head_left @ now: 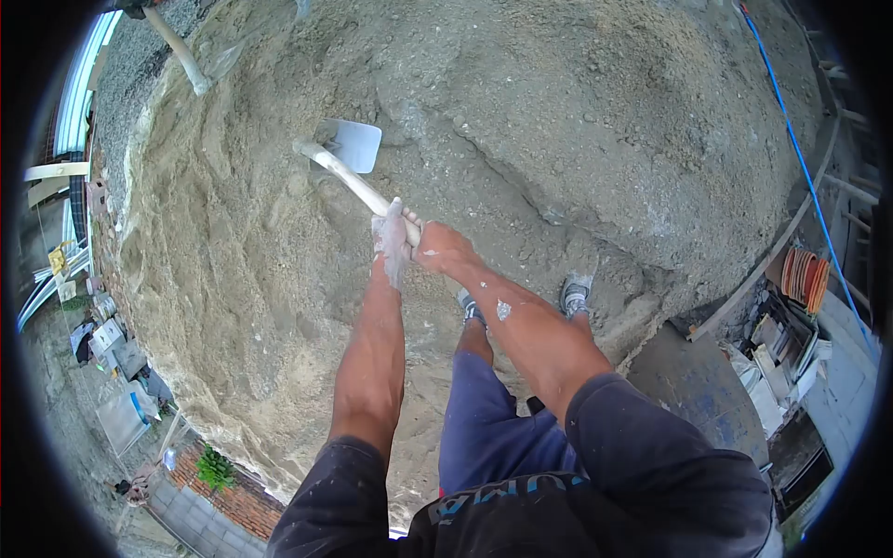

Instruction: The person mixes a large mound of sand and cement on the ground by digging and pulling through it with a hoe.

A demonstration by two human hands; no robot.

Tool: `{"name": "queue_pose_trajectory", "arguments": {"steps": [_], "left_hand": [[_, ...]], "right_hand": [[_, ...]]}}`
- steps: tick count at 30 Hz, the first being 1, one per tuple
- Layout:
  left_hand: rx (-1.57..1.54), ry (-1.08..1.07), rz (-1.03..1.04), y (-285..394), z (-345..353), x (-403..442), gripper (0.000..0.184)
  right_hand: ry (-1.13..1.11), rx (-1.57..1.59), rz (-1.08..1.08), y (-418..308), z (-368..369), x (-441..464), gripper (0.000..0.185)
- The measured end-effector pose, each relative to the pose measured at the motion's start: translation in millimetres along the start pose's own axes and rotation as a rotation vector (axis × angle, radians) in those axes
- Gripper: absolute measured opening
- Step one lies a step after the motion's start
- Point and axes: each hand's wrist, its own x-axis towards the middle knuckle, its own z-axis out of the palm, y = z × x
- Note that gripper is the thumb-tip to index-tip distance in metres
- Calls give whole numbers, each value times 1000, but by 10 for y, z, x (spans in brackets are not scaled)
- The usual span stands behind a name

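Observation:
Both of my hands are wrapped round the pale wooden handle of a hoe (355,149). My left hand (393,240) is coated in whitish dust and grips the shaft, with its thumb along it. Close against it, my right hand (441,247) closes round the handle's near end. The flat metal blade lies over the grey-brown sand and soil mix (279,232), up and to the left of my hands. Whether the blade's lower edge touches the soil is hard to tell.
Another wooden-handled tool (181,56) reaches in at the top left, its holder mostly out of view. A blue hose (791,139) runs down the right side. Stacked orange-brown pieces (805,279) stand near planks and debris. A brick strip (246,498) with a green plant (216,469) lies lower left.

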Motion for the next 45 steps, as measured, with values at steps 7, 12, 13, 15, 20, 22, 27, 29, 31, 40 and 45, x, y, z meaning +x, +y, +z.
{"name": "queue_pose_trajectory", "arguments": {"steps": [7, 12, 13, 15, 20, 22, 27, 29, 31, 40, 45], "left_hand": [[417, -249, -451, -1927, 810, -842, 12], [260, -414, -758, -2424, 702, -1169, 14], [230, -438, -783, -2430, 634, -1123, 14], [59, -436, -777, -2384, 569, -1050, 14], [-212, -364, -729, -1924, 1079, -1301, 24], [-250, -256, -643, -1709, 1503, -1599, 32], [-412, -257, -496, -1476, 2370, -1833, 40], [-476, -425, -431, -1377, 2918, -2171, 31], [-574, -596, -488, -1351, 3525, -2547, 26], [-510, -469, -413, -1718, 3538, -3034, 16], [-375, -66, -364, -1686, 1951, -2366, 17]], "right_hand": [[107, 99, 338, 1980, 33, -870, 50], [-13, -97, 464, 1989, -182, -1480, 46], [-39, -110, 451, 1828, -232, -1505, 45], [-94, -130, 400, 1600, -351, -1508, 43], [-222, -69, 286, 1470, -1371, -1822, 45], [-247, -112, 255, 1579, -2069, -2182, 45], [-135, -326, -15, 2709, -3552, -3239, 52], [121, -565, 101, 3007, -4054, -3849, 42], [302, -677, 285, 3260, -4454, -4191, 38], [617, -791, 250, 4337, -4092, -3945, 19], [7, -482, 119, 4128, -2550, -3368, 25]]}}
